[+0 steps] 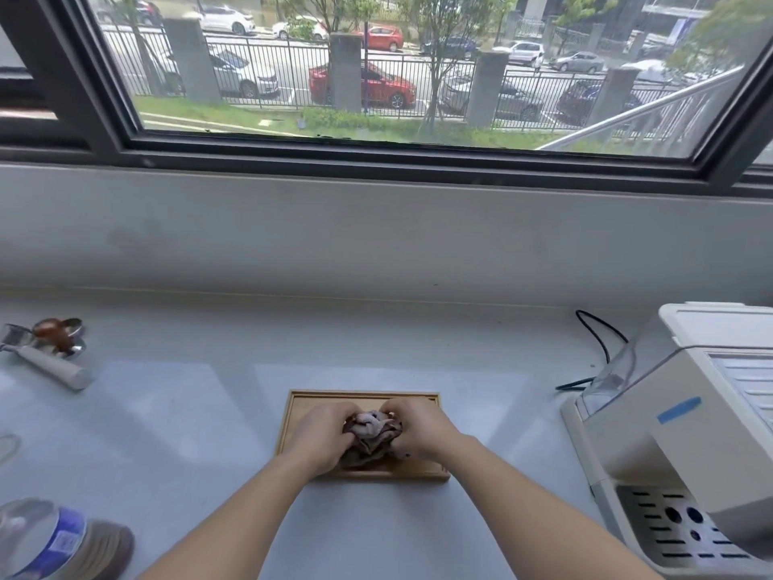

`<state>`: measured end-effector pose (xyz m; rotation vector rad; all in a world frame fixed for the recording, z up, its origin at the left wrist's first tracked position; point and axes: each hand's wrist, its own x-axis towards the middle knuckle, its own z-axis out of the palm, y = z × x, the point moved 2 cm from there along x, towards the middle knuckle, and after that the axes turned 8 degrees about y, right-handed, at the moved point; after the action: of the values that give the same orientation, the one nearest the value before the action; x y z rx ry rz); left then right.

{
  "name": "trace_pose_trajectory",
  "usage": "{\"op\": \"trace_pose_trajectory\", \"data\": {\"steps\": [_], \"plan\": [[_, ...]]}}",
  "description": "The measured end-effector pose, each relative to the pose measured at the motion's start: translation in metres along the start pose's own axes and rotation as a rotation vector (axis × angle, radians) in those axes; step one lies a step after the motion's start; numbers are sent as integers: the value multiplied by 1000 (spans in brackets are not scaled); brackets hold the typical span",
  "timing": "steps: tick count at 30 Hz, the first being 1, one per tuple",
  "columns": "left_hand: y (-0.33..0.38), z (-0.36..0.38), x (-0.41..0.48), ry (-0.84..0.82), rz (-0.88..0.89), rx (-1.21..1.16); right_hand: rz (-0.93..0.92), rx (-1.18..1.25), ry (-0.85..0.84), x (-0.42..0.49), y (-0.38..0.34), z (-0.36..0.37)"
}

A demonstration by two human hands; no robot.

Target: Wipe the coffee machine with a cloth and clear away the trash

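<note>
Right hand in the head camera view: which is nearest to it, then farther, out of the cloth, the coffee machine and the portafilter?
From the right hand:
1. Cloth, bunched in both hands over the wooden tray.
2. Coffee machine, on the counter to the right.
3. Portafilter, far left, across the counter.

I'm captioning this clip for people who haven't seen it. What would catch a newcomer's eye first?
Both hands, left hand and right hand, bunch a crumpled cloth over a wooden tray at centre. The white coffee machine stands at right, and the window above shows parked cars.
</note>
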<state>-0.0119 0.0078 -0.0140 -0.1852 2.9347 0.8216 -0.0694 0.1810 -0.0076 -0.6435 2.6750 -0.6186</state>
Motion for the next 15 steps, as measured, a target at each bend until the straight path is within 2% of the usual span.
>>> {"op": "trace_pose_trajectory", "data": {"steps": [15], "plan": [[6,4,0,-49,66,52,-32,-68,29,5,7,12]]}}
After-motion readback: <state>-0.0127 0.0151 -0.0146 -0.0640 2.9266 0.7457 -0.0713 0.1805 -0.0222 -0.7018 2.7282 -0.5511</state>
